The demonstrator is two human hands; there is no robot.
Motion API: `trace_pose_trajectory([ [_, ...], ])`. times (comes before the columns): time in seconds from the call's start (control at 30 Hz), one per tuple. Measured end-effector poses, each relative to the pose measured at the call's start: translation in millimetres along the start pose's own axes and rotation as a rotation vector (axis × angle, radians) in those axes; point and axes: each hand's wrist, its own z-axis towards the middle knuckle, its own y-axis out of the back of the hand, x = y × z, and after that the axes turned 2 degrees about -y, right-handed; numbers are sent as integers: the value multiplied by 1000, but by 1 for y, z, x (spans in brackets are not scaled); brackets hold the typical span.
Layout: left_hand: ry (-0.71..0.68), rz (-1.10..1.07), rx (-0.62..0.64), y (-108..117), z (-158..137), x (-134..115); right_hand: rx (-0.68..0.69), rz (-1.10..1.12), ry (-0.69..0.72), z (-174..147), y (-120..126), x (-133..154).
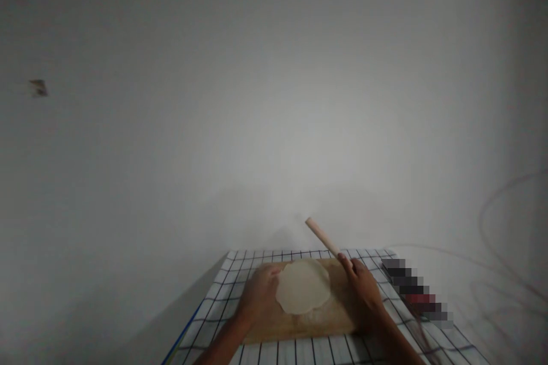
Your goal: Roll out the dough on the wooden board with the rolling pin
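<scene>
A thin, roughly round sheet of dough (303,287) with a wavy edge lies over the wooden board (295,331). My left hand (259,291), slightly blurred, has its fingers closed at the left edge of the dough. On the other side, my right hand (363,285) grips a slim wooden rolling pin (322,235) near its lower end. The pin is tilted, its free end pointing up and to the left, raised off the board beyond the dough. My right hand's palm side is hidden.
The board rests on a table with a black-and-white checked cloth (282,353). A pixelated dark and red patch (415,293) lies along the right edge. A plain wall (274,97) rises behind, with a small socket-like fitting (38,88) at left and thin cables (482,217) at right.
</scene>
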Motion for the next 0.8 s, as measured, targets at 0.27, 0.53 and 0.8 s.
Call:
trace_pose_trajectory([
  [0.27,19,114,190,-47,90,-15,-44,207,-9,-6,-2,-10],
  [0.53,-46,-150,318,-51,111,-17,-58,242,-4,-2,-3,-12],
  [0.8,-20,-228,295,17,96,-39,-72,254,-12,-3,-5,-16],
])
